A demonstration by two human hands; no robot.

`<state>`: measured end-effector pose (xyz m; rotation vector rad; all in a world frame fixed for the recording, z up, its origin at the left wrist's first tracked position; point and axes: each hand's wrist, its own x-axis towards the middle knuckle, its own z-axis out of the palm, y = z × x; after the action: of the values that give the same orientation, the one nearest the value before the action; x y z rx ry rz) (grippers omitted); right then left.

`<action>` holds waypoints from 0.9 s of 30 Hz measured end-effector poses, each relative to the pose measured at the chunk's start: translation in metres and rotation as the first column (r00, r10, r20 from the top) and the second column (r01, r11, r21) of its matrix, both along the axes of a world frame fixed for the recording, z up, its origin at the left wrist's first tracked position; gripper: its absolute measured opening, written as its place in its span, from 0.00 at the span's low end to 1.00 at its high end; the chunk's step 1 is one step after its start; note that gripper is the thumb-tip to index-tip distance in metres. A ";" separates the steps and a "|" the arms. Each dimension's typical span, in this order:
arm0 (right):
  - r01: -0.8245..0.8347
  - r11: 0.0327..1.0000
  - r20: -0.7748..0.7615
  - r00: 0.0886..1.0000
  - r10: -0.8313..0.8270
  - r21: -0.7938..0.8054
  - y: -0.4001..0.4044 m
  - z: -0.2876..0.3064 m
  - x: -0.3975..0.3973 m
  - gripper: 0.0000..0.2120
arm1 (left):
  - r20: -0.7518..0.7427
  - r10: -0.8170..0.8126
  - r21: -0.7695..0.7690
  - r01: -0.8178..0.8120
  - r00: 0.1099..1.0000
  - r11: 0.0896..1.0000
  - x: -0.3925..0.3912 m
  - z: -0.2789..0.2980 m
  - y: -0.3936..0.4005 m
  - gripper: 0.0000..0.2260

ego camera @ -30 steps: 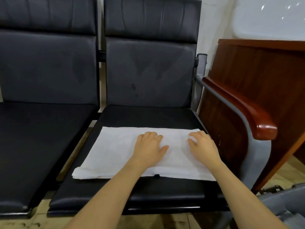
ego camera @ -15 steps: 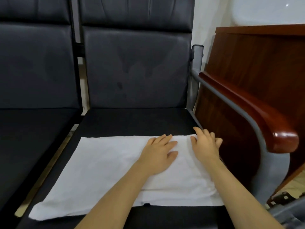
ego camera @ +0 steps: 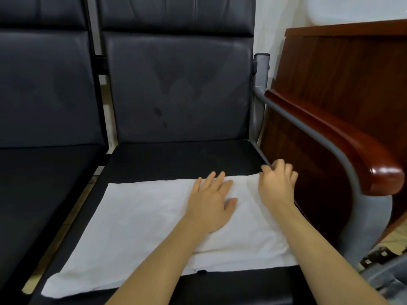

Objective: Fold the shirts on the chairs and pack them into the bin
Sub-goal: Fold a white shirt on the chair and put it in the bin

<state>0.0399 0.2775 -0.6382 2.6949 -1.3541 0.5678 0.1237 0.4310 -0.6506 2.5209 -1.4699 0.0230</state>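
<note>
Item: white shirt (ego camera: 141, 219), folded flat across the front half of the chair seat (ego camera: 176, 159). Your left hand (ego camera: 211, 201) lies on it right of its middle, fingers straight and pressing down. Your right hand (ego camera: 276, 186) sits at the shirt's far right corner, beside the wooden armrest (ego camera: 343, 142), fingers curled, apparently pinching the cloth edge.

Wooden armrest (ego camera: 343, 137) on a grey metal frame (ego camera: 262, 89) at the right end of the seating. Dark wood panel (ego camera: 343, 69) just behind it, white wall (ego camera: 264, 16) above. Tiled floor (ego camera: 394, 236) shows bottom right, with a grey object there, blurred.
</note>
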 end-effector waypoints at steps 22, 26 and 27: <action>-0.375 0.891 -0.129 0.900 0.416 0.257 0.060 0.009 0.011 0.24 | -0.094 0.426 0.087 -0.418 0.900 0.904 0.049 0.014 0.087 0.27; -0.530 0.800 -0.037 0.827 0.560 0.281 0.094 0.009 0.023 0.24 | -0.080 0.556 0.057 -0.554 0.827 0.831 0.051 0.018 0.134 0.26; -0.540 0.794 -0.033 0.821 0.570 0.279 0.098 0.007 0.024 0.23 | -0.063 0.582 0.062 -0.579 0.811 0.813 0.053 0.019 0.145 0.26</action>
<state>0.0640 0.3756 -0.6314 3.2916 -0.6118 0.2624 0.1762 0.5757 -0.6318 2.8626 -0.6187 -0.0067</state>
